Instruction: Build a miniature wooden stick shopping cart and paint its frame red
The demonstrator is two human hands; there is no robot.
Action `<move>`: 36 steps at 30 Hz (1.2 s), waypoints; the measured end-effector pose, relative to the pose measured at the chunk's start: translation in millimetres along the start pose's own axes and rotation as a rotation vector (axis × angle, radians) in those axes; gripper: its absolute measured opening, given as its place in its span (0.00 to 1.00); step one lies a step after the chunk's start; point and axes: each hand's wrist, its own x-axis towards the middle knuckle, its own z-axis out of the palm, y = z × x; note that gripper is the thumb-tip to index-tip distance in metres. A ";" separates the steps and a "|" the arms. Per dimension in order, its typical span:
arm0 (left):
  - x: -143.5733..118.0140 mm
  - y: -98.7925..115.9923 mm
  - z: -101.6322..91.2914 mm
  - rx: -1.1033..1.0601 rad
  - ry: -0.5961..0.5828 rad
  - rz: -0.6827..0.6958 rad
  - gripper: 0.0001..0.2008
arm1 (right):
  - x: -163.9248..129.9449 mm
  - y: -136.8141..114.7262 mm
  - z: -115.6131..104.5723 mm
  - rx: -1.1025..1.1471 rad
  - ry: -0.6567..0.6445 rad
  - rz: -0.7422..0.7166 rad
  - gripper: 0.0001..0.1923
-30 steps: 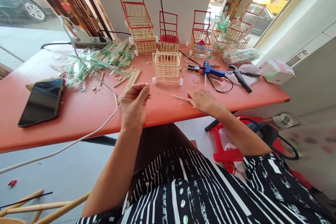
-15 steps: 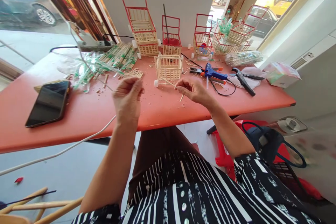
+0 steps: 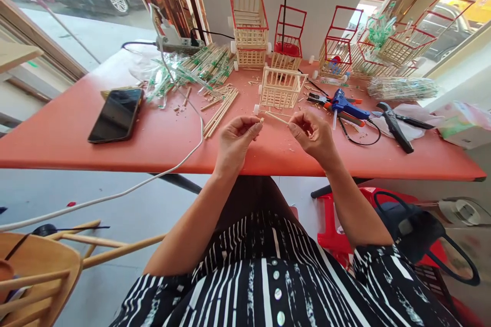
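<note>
My left hand [image 3: 238, 138] pinches a very small wooden piece at its fingertips, just above the red table [image 3: 69, 135]. My right hand [image 3: 313, 135] holds a thin wooden stick [image 3: 276, 118] whose free end points left and almost meets the left fingertips. Right behind both hands stands an unpainted stick-built cart [image 3: 281, 89] on small white wheels. A blue glue gun [image 3: 345, 107] lies just right of my right hand.
A black phone [image 3: 116, 115] lies at the left with a white cable [image 3: 169, 166] running past it. Loose sticks [image 3: 220, 110], wrapped chopsticks [image 3: 199, 66], red-framed carts [image 3: 287, 41], pliers [image 3: 395, 125] and a tissue pack [image 3: 460, 122] crowd the table. A wooden chair [image 3: 38, 265] stands lower left, a red stool [image 3: 337, 225] lower right.
My right hand picked the stick up from the table and raised it. Both hands came together in front of the unpainted cart. The view shifted to the left.
</note>
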 end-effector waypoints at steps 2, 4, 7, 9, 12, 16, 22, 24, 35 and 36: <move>-0.2 -0.1 -0.6 0.001 -0.002 0.008 0.19 | 0.1 -0.8 0.0 0.006 -0.011 0.006 0.16; -0.3 -0.1 -0.6 0.004 0.000 0.020 0.19 | 0.3 -0.9 -0.4 0.015 -0.024 0.014 0.16; -0.4 -0.1 0.0 -0.001 0.003 0.040 0.19 | 0.4 0.1 -1.1 0.020 -0.032 0.010 0.14; -0.4 0.1 0.5 -0.008 0.005 0.048 0.20 | 0.4 0.7 -1.0 0.018 -0.032 0.004 0.14; -0.5 0.8 0.9 0.000 0.010 0.044 0.19 | 0.6 0.3 -0.4 0.015 -0.036 0.010 0.16; -0.8 1.7 0.8 0.004 0.003 0.039 0.18 | 0.7 -0.5 0.1 0.028 -0.040 0.001 0.17; -0.2 1.7 0.6 0.011 0.016 0.018 0.17 | 1.3 1.3 -0.2 0.037 -0.047 0.001 0.15; 0.0 1.5 0.5 0.011 0.012 0.022 0.18 | 1.5 1.7 -0.1 0.032 -0.050 0.008 0.17; -0.5 0.9 0.5 0.030 0.021 0.031 0.19 | 1.0 3.2 -0.8 0.015 -0.057 0.018 0.17; -0.5 0.8 0.4 0.029 0.021 0.028 0.19 | 0.9 3.6 -0.9 0.012 -0.056 0.015 0.17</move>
